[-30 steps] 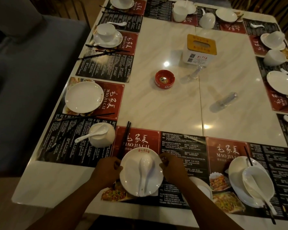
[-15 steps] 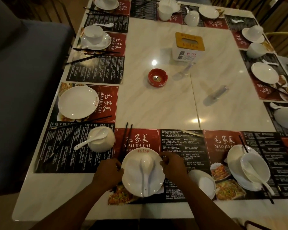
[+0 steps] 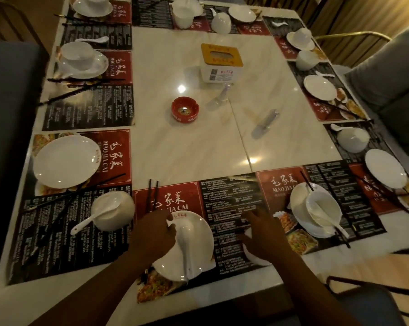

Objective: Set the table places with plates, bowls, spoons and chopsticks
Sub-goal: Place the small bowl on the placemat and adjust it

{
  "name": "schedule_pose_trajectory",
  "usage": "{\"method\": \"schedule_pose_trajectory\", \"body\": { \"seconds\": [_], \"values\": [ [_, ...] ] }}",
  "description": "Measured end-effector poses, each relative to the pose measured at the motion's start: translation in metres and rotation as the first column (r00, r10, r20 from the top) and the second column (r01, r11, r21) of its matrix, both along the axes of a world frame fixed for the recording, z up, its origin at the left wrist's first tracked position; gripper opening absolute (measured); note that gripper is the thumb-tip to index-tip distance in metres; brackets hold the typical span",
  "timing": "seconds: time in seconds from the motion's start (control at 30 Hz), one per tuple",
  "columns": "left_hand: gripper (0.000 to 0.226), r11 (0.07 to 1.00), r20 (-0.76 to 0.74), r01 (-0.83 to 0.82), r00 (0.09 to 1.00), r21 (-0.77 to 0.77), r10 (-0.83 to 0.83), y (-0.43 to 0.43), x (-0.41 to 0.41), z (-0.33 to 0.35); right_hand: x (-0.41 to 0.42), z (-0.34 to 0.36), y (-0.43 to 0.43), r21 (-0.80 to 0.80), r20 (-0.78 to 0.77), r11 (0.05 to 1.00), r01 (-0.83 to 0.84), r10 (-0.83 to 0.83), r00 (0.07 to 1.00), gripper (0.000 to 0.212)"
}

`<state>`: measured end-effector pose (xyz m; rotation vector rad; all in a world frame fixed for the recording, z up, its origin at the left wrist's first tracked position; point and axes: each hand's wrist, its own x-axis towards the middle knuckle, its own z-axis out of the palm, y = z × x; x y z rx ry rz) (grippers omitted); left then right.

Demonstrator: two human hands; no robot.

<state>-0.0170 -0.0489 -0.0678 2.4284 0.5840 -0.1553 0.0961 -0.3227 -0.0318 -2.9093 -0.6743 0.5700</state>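
Bottom centre of the frame: the left hand [image 3: 151, 234] has its fingers curled over the left rim of the white plate [image 3: 200, 234]. A porcelain spoon [image 3: 187, 248] lies in the plate, with chopsticks [image 3: 152, 196] just above. Right of it, the right hand [image 3: 264, 236] has its fingers stretched flat over a half-hidden white dish [image 3: 254, 258].

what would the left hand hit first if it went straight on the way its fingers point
Probably the white ceramic spoon on the round white plate: the left hand, at the plate's left rim, points across it toward the spoon's bowl.
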Motion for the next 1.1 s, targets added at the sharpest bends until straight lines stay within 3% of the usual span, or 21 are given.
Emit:
{"method": "schedule_pose_trajectory", "body": {
  "seconds": [0.1, 0.23, 0.37, 0.47, 0.57, 0.67, 0.73, 0.8, 0.9, 1.0, 1.07, 1.1],
  "values": [
    [0.024, 0.996, 0.001, 0.065, 0.998, -0.061, -0.065, -0.020, 0.025, 0.001, -0.003, -0.002, -0.033, -0.223, -0.136, 0.973, -0.062, 0.032, 0.990, 0.096],
    [0.022, 0.987, 0.020, 0.147, 0.989, -0.071, -0.146, -0.044, 0.044, 0.005, -0.006, -0.020, -0.049, -0.215, -0.200, 0.971, -0.101, 0.057, 0.978, 0.109],
    [0.029, 0.949, 0.096, 0.285, 0.957, -0.134, -0.273, -0.059, 0.055, 0.010, 0.003, -0.021, -0.053, -0.069, -0.230, 0.995, -0.070, 0.053, 0.972, 0.104],
    [0.046, 0.917, 0.079, 0.354, 0.935, -0.187, -0.345, -0.068, 0.064, 0.010, 0.019, -0.015, -0.051, 0.226, -0.387, 0.957, 0.179, -0.080, 0.919, 0.108],
    [0.052, 0.936, 0.095, 0.307, 0.951, -0.173, -0.294, -0.069, 0.075, 0.010, 0.041, 0.001, -0.039, 0.320, -0.609, 0.851, 0.417, -0.153, 0.778, 0.093],
    [0.059, 0.938, 0.142, 0.288, 0.954, -0.195, -0.264, -0.067, 0.084, 0.012, 0.062, 0.008, -0.028, 0.345, -0.837, 0.683, 0.643, -0.086, 0.541, 0.071],
    [0.061, 0.920, 0.155, 0.327, 0.942, -0.219, -0.298, -0.068, 0.091, 0.017, 0.074, 0.005, -0.022, 0.300, -0.922, 0.593, 0.747, -0.020, 0.387, 0.075],
    [0.049, 0.915, 0.169, 0.303, 0.949, -0.267, -0.265, -0.072, 0.099, 0.019, 0.083, 0.001, -0.013, 0.239, -0.954, 0.548, 0.802, -0.021, 0.299, 0.074],
    [0.031, 0.938, 0.161, 0.125, 0.984, -0.324, -0.075, -0.080, 0.106, 0.020, 0.096, -0.001, -0.003, 0.179, -0.968, 0.545, 0.819, -0.050, 0.245, 0.063],
    [0.024, 0.964, 0.147, 0.047, 0.989, -0.262, -0.008, -0.083, 0.110, 0.017, 0.102, 0.003, 0.000, 0.187, -0.980, 0.554, 0.812, 0.046, 0.195, 0.038],
    [0.021, 0.970, 0.119, 0.017, 0.993, -0.241, 0.012, -0.084, 0.111, 0.015, 0.105, 0.002, 0.000, 0.216, -0.960, 0.617, 0.757, -0.009, 0.281, 0.028],
    [0.020, 0.972, 0.097, -0.003, 0.995, -0.235, 0.027, -0.085, 0.111, 0.014, 0.108, 0.000, 0.000, 0.237, -0.923, 0.681, 0.693, -0.065, 0.379, 0.032]
  ]
}}
